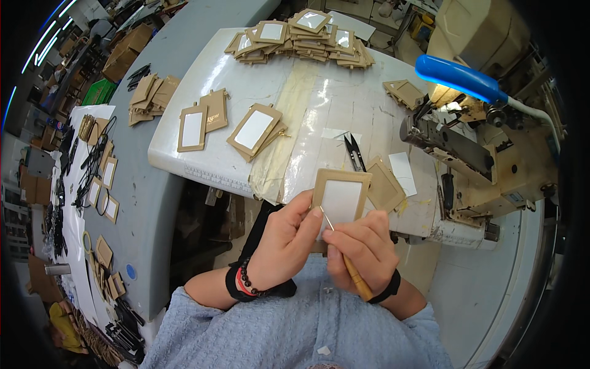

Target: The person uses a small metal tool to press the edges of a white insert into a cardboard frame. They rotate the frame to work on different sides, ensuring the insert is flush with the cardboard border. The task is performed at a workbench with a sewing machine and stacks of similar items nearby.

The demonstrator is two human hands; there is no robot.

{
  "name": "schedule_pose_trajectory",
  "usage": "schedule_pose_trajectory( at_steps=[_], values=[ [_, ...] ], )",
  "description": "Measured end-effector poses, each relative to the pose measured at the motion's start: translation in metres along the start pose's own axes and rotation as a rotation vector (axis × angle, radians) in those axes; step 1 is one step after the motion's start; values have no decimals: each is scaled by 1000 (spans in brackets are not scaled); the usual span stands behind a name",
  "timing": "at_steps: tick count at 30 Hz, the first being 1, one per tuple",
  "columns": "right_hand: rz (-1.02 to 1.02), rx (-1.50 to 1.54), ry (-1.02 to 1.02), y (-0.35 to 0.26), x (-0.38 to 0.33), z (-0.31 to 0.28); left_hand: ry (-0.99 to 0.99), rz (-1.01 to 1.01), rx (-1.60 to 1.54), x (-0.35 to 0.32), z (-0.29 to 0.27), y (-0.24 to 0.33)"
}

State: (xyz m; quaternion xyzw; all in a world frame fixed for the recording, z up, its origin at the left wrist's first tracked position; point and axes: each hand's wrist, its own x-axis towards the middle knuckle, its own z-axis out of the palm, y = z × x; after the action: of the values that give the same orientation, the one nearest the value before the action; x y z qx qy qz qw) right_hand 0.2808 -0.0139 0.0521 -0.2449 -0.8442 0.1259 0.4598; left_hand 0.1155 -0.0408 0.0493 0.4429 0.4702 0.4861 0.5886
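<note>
Held upright at the table's near edge is a tan card holder [341, 195] with a pale window. My left hand [284, 237] grips its left side between thumb and fingers. In my right hand [367, 246] is an awl [357, 277] with a wooden handle, its thin metal shaft pointing up and left. The awl's tip meets the holder's left border, close to my left thumb. Just behind lie black thread snips [354, 152] and another tan card holder [385, 184], beside a white slip [402, 173].
A sewing machine [491, 166] stands at the right, under a lamp with a blue shade [461, 77]. A heap of tan card holders [319, 40] sits at the table's back, with several more at the left. A grey side table [147, 203] holds black cords [92, 166].
</note>
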Motion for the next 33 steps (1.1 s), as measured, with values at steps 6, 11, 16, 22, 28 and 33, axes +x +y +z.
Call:
schedule_pose_trajectory(
  at_steps=[6, 11, 16, 22, 28, 33],
  values=[
    [-15, -51, 17, -6, 2, 4, 65, 90, 76, 1, 5, -4],
    [11, -53, 13, -9, 1, 5, 79, 137, 72, 2, 7, -5],
    [27, -30, 33, -10, -1, 8, 69, 128, 24, 3, 7, -9],
    [90, 88, 70, -6, -1, 6, 63, 71, -62, 1, 9, -3],
    [270, 380, 93, 1, 0, -8, 42, 23, -32, -2, 4, 2],
    [387, 542, 93, 7, -2, -9, -21, -46, -2, -6, -1, 12]
  ],
)
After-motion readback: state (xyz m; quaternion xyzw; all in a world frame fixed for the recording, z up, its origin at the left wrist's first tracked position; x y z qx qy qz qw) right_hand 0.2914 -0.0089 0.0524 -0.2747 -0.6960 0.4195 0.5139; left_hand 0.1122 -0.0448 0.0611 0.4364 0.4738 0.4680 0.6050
